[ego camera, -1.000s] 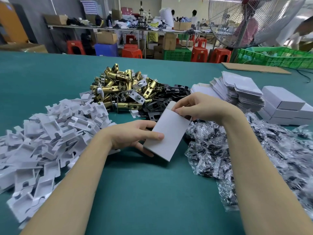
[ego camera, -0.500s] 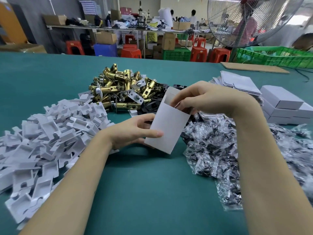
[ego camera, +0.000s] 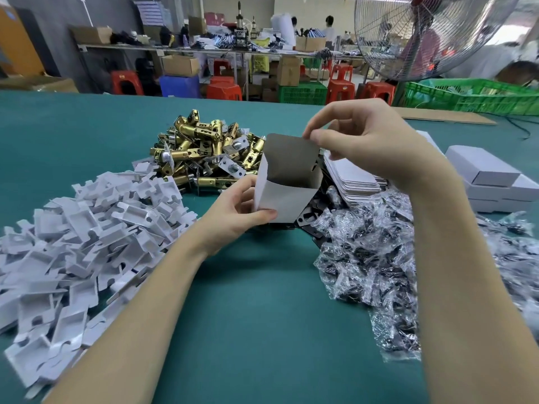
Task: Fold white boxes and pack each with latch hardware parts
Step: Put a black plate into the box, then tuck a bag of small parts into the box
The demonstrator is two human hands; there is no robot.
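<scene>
White cardboard box stands open-topped above the green table, between both hands; its grey inside shows no contents. The left hand grips its lower left side, hiding the bottom corner. The right hand pinches the top flap's edge. Behind lie brass latches, partly hidden by the box. White inserts run off the left edge; bagged parts are too blurred to identify. No writing is readable
</scene>
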